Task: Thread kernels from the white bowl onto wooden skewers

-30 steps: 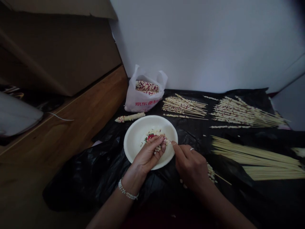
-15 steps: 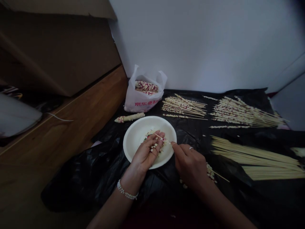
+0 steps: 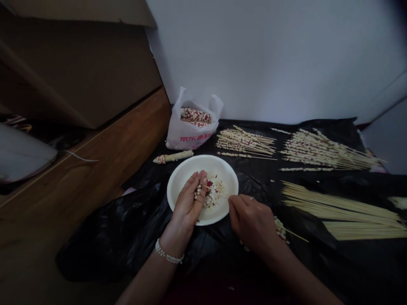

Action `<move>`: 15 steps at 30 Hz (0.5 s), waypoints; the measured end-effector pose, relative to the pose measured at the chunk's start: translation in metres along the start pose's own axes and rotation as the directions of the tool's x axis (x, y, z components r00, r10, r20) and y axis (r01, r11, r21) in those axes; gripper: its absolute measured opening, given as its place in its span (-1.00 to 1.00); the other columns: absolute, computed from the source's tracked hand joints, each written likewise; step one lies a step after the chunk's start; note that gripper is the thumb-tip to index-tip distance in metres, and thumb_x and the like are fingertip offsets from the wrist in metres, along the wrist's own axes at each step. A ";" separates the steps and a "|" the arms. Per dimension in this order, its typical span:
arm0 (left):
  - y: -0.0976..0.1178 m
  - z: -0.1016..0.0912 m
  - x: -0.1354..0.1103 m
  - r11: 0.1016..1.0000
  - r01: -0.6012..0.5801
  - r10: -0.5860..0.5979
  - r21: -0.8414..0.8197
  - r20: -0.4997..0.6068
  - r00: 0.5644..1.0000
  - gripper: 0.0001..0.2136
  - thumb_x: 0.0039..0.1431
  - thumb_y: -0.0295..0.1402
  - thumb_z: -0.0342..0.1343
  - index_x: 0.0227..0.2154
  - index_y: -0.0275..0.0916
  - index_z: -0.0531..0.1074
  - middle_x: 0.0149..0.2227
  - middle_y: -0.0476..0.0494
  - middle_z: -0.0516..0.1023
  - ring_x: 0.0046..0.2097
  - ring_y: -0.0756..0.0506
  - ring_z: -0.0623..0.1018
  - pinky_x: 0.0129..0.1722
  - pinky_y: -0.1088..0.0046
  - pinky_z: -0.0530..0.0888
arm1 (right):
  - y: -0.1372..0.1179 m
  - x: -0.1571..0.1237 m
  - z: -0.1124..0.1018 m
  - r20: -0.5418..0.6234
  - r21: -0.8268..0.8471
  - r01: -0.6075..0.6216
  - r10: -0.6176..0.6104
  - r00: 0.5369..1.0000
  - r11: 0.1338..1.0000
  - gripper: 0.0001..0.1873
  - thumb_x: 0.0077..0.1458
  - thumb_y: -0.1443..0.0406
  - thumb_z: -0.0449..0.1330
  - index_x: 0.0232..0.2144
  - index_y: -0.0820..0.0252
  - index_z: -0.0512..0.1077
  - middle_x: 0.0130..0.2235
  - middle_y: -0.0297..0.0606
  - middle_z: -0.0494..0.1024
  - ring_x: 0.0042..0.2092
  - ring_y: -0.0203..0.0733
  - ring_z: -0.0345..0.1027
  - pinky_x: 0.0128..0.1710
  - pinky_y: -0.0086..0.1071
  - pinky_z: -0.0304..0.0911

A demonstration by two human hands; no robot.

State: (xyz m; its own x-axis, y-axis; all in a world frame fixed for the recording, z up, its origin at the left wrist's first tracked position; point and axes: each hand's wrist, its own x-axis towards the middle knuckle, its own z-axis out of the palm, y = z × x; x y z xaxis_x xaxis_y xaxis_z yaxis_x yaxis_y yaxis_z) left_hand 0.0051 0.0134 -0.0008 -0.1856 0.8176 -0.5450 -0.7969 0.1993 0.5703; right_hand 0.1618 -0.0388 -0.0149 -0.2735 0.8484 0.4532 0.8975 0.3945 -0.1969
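My left hand [image 3: 187, 201] is cupped over the left side of the white bowl [image 3: 234, 180], fingers curled around several corn kernels [image 3: 197, 192]. At the bowl's right rim, the fingers of my right hand [image 3: 252, 216] are pinched on a thin wooden skewer [image 3: 295, 234]. The skewer's back end sticks out to the right beyond that hand, and its front end points at my left fingers. Loose kernels [image 3: 216, 195], pale with some dark red ones, lie in the bowl. More pale kernels [image 3: 280, 228] lie on black plastic, partly hidden by my right hand.
A white plastic bag [image 3: 178, 129] of speckled corn cobs stands behind the bowl, with a mostly stripped cob [image 3: 174, 156] before it. Kernel-threaded skewers [image 3: 244, 140] lie beside a larger pile [image 3: 313, 148]. Bare skewers [image 3: 337, 207] rest at right on black plastic sheeting [image 3: 117, 228].
My left hand has drawn slightly left, away from my right hand, and its fingers have curled in more. The bowl has shifted slightly right, and more of its kernels show.
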 end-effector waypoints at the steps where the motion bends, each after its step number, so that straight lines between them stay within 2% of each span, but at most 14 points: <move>1: 0.001 0.000 0.000 1.000 -0.022 0.022 -0.001 0.000 1.000 -0.77 0.13 -0.67 0.06 -0.17 -0.37 0.44 -0.03 -0.27 0.56 0.03 -0.06 0.53 -0.08 0.60 0.49 | 0.000 0.000 0.000 -0.006 0.002 0.002 -0.002 1.000 1.000 -0.81 0.11 0.41 0.07 -0.51 0.18 0.40 -0.52 -0.33 0.44 -0.48 -0.30 0.26 -0.45 -0.38 -0.05; 3: 0.002 0.000 0.000 1.000 -0.014 0.014 0.007 0.019 1.000 -0.73 0.13 -0.70 0.02 -0.13 -0.38 0.43 -0.01 -0.30 0.54 0.04 -0.08 0.52 -0.07 0.57 0.50 | 0.001 0.001 0.000 -0.035 0.002 0.008 -0.008 0.999 1.000 -0.82 0.11 0.41 0.07 -0.49 0.19 0.41 -0.51 -0.33 0.44 -0.47 -0.30 0.26 -0.45 -0.38 -0.04; 8: 0.000 -0.003 0.001 0.995 0.097 -0.099 0.039 0.070 0.993 -0.62 0.10 -0.75 -0.01 -0.05 -0.36 0.41 0.02 -0.34 0.53 0.06 -0.13 0.51 -0.07 0.50 0.51 | 0.003 0.003 0.001 -0.111 -0.030 0.025 -0.028 0.993 0.999 -0.82 0.13 0.42 0.06 -0.42 0.20 0.45 -0.50 -0.32 0.45 -0.46 -0.30 0.27 -0.45 -0.39 -0.02; 11: -0.001 -0.003 0.000 0.995 0.085 -0.089 0.047 0.087 0.992 -0.65 0.10 -0.72 0.04 -0.05 -0.36 0.42 0.01 -0.33 0.54 0.02 -0.10 0.53 -0.09 0.54 0.52 | 0.003 0.003 0.001 -0.124 -0.029 0.030 -0.034 0.992 0.999 -0.81 0.15 0.41 0.05 -0.39 0.21 0.46 -0.50 -0.31 0.45 -0.45 -0.30 0.27 -0.44 -0.40 -0.01; 15: -0.002 -0.003 -0.002 0.996 0.070 -0.076 0.053 0.127 0.989 -0.74 0.09 -0.71 0.08 -0.16 -0.39 0.44 -0.02 -0.33 0.55 -0.03 -0.10 0.57 -0.10 0.52 0.53 | 0.004 0.003 0.000 -0.132 -0.038 0.036 -0.040 0.990 0.999 -0.81 0.16 0.41 0.05 -0.35 0.22 0.47 -0.48 -0.30 0.47 -0.45 -0.30 0.27 -0.44 -0.40 0.01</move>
State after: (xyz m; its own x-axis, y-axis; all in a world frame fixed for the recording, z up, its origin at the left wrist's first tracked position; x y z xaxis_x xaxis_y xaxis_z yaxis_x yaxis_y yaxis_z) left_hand 0.0054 0.0100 -0.0031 -0.0499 0.8619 -0.5047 -0.7761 0.2846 0.5628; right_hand 0.1647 -0.0350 -0.0144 -0.2613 0.7776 0.5718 0.8998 0.4106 -0.1472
